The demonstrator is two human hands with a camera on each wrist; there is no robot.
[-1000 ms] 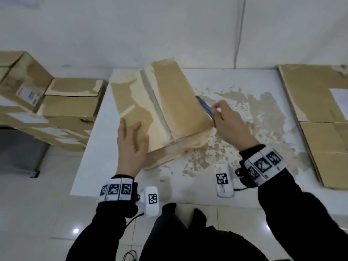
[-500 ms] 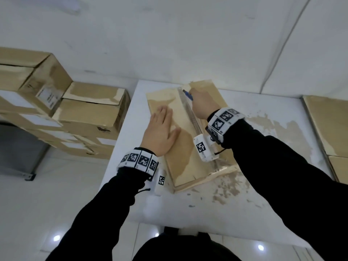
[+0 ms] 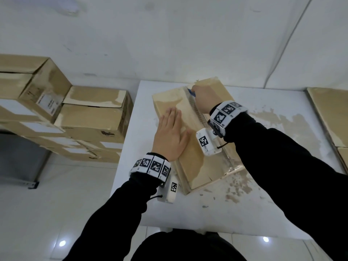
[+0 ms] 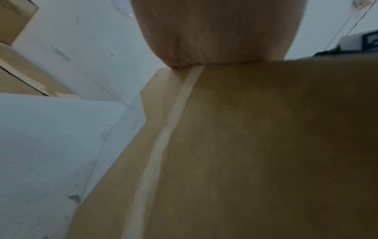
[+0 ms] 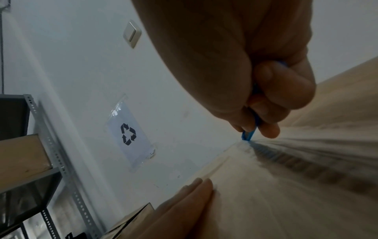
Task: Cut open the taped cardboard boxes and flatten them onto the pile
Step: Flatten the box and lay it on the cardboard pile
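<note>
A taped cardboard box [image 3: 199,162] lies on the white table [image 3: 216,213], its long seam [image 3: 195,108] running away from me. My left hand [image 3: 172,132] lies flat on the box's left flap with straight fingers, its palm [image 4: 220,32] pressing the cardboard [image 4: 266,145]. My right hand [image 3: 202,96] grips a blue cutter [image 3: 192,92] at the far end of the seam. In the right wrist view the cutter [image 5: 248,135] has its tip in the seam between curled fingers [image 5: 282,90], and the left hand's fingers [image 5: 194,198] show below.
Several taped boxes [image 3: 92,117] are stacked left of the table. Flattened cardboard [image 3: 331,113] lies at the table's right end. Torn brown paper scraps [image 3: 239,187] litter the tabletop. A wall with a recycling sign [image 5: 128,134] stands close behind, with a metal shelf [image 5: 40,145] beside it.
The box was laid flat from its tilted pose. My right hand went from the box's right edge to the far end of the seam with the cutter. My left hand moved onto the left flap.
</note>
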